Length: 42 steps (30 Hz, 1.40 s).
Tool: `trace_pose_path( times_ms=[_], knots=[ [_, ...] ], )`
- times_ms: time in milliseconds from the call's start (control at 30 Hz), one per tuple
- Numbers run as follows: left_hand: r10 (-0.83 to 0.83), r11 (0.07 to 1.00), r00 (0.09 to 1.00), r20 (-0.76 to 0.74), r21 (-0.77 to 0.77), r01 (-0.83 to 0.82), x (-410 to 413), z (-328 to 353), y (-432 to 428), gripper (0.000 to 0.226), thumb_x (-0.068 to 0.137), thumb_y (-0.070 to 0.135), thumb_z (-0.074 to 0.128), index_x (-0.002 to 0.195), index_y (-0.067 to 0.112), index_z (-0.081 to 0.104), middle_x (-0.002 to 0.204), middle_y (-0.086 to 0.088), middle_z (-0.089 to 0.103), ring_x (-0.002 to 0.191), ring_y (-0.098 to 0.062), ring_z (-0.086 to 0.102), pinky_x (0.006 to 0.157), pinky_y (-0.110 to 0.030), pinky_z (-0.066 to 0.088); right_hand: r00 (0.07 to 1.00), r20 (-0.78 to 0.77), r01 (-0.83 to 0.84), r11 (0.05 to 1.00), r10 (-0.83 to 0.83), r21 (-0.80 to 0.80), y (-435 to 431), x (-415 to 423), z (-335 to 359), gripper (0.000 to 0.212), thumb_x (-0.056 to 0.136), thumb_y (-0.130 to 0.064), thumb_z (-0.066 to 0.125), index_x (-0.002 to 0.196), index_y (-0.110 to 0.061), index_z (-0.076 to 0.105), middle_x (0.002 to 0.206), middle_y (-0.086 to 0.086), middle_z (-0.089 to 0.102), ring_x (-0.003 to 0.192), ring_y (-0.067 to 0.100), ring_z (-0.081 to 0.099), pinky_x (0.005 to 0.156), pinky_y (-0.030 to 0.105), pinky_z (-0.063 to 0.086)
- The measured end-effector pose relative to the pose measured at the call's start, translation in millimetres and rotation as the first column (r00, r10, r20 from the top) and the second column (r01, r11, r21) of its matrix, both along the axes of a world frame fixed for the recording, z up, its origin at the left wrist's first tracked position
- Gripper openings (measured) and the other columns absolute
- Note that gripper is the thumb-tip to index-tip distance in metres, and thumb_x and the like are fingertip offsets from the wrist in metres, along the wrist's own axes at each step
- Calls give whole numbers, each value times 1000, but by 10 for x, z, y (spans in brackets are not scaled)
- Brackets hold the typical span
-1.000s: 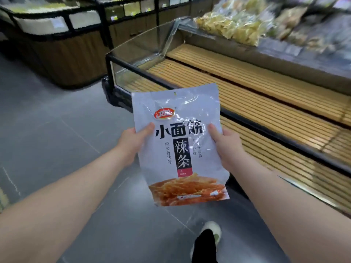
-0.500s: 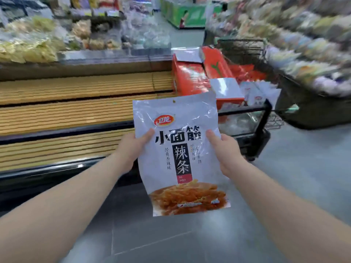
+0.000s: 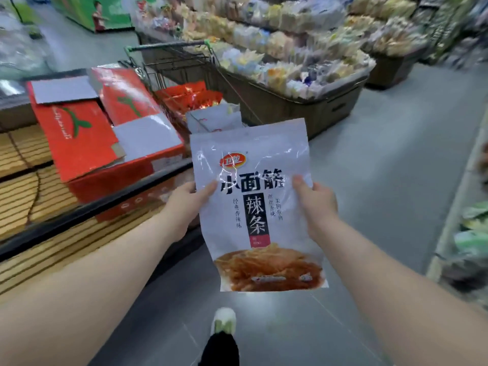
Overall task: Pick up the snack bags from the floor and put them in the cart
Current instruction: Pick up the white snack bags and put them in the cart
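Note:
I hold a white snack bag (image 3: 260, 207) with black characters and a picture of orange strips upright in front of me. My left hand (image 3: 184, 204) grips its left edge and my right hand (image 3: 315, 204) grips its right edge, thumbs on the front. Beyond the bag stands a wire shopping cart (image 3: 182, 64) with a green-tipped handle. Red snack bags (image 3: 190, 97) and a white bag (image 3: 214, 118) lie inside it.
An open red carton (image 3: 87, 138) sits on the slatted wooden display shelf (image 3: 29, 196) at left. A bin of packaged snacks (image 3: 295, 72) runs behind the cart, another shelf (image 3: 472, 233) at right. Grey tiled floor (image 3: 390, 159) stretches ahead; my shoe (image 3: 224, 320) shows below.
My view has swung right along the shelf, so the cart and red carton now sit closer and more central. The bag stays held in both hands.

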<state>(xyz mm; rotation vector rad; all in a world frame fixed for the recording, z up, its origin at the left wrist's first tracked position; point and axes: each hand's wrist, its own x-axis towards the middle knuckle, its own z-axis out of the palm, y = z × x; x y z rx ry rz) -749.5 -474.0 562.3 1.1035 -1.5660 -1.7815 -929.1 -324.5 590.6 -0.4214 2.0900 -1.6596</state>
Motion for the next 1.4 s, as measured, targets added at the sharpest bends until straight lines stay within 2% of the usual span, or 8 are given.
trace_pose_path(
  times_ms=[133,267,433,600,833,1033,1267,1400],
  knots=[
    [-182,983,983,2,39,181,-771,-146,-499,50,76,34,77,120,19,59,113,-1,71,99,-19,69,88,-38,54,997,-2,75,997,-75,19,-345,-617,-34,32,90,-37,59,76,-9,59,70,2,47,62,16,40,55,30,34],
    [-295,953,955,14,83,293,-1589,-143,-1091,26,82,26,72,106,26,61,108,3,71,93,-15,69,74,-33,54,988,-39,153,988,-152,27,-860,-1247,39,34,91,-38,58,91,-5,65,87,14,61,79,24,51,62,30,41],
    [-389,910,919,65,186,372,-2344,-64,-1720,82,70,43,79,136,35,32,135,7,51,121,-23,50,90,-49,44,983,34,184,981,-182,-70,-1426,-1921,167,23,89,-34,64,71,-19,61,66,-5,54,59,11,47,47,17,39],
    [-319,923,948,-21,220,315,-3033,-43,-2277,81,64,40,84,130,36,38,139,1,52,120,-27,54,97,-56,44,983,79,171,980,-164,-102,-1897,-2507,163,44,83,-39,69,89,4,62,75,5,56,72,17,48,68,30,39],
    [-185,970,982,31,167,177,-4049,-111,-3181,87,74,34,78,145,29,28,149,-4,38,120,-25,51,93,-41,53,998,68,-5,999,8,-46,-2833,-3626,-20,56,63,-56,73,80,-4,64,97,23,71,77,23,61,85,60,51],
    [1,997,1000,15,83,-2,-4819,-49,-3888,91,76,32,76,148,22,22,145,-2,39,126,-31,47,107,-50,38,972,103,-211,977,211,-10,-3771,-4438,-56,30,85,-42,65,95,-15,69,105,4,73,95,22,68,93,44,53],
    [139,990,988,66,3,-140,-5219,21,-4459,131,37,73,79,146,26,24,151,-4,36,135,-29,39,109,-55,33,837,171,-515,854,519,-73,-4682,-4875,-36,16,97,-29,52,109,-24,61,99,-7,69,83,7,66,69,22,55],
    [168,984,977,128,32,-174,-5361,-36,-4947,119,53,67,75,147,17,22,152,-6,33,135,-28,38,111,-52,31,793,206,-581,814,574,-30,-5184,-5038,-151,9,97,-32,50,98,-33,59,86,-21,65,68,-2,60,46,11,44]
  ],
)
